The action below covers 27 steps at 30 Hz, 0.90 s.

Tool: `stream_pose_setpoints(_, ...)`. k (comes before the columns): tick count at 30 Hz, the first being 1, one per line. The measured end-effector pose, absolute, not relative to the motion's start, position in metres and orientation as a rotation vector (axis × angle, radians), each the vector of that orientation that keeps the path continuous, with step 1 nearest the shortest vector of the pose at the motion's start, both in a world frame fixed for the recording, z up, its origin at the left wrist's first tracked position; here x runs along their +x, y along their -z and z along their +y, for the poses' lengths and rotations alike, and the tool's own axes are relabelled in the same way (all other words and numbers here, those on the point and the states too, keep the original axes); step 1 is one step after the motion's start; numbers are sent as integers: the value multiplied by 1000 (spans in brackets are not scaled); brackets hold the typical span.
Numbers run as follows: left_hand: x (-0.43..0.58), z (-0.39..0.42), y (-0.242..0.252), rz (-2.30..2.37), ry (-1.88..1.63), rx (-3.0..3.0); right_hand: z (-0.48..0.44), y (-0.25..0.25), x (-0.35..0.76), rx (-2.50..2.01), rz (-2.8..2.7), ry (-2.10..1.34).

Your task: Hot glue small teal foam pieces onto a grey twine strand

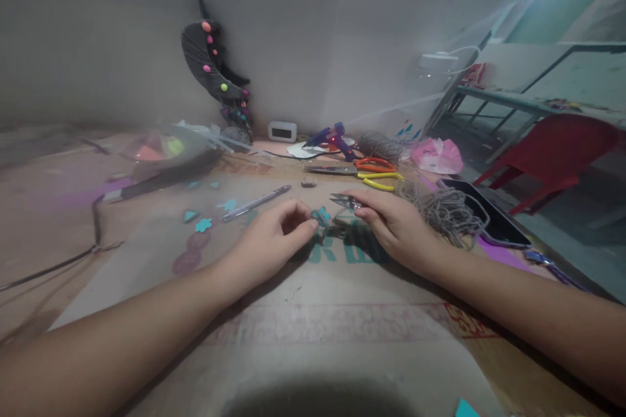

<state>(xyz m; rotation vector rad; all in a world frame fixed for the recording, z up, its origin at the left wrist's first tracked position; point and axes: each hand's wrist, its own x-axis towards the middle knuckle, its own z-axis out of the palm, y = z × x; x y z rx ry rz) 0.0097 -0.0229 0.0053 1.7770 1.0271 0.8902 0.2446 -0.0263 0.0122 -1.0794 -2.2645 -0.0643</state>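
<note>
My left hand (274, 238) rests on the cardboard sheet (313, 326), fingers curled and pinching a small teal cut-out shape (321, 215). My right hand (394, 225) lies just right of it, fingers closed around a small thread snipper (342, 201) whose blades point left toward the teal piece. The two hands almost touch. A tangle of grey twine (443, 208) lies against the right hand's back.
Scissors with yellow handles (379, 181) and with orange handles (374, 164), a blue glue gun (332, 138), a metal pen (257, 202), teal cut-outs (203, 225), a phone (489, 215), a twine spool (379, 143), a digital clock (282, 131), a black decorated wing (210, 65), a red chair (557, 150).
</note>
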Motion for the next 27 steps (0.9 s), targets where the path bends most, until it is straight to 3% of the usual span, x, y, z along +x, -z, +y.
stream_pose_setpoints(7,9,-24,-5,1050,-897,1787,-29,-15,241,-990,-2369,368)
stream_pose_setpoints(15,10,-24,-5,1071,-880,1841,-28,-14,242,-993,-2394,383)
stream_pose_setpoints(27,10,-28,-7,1124,-829,1995,-16,-15,252,-1073,-2278,-139)
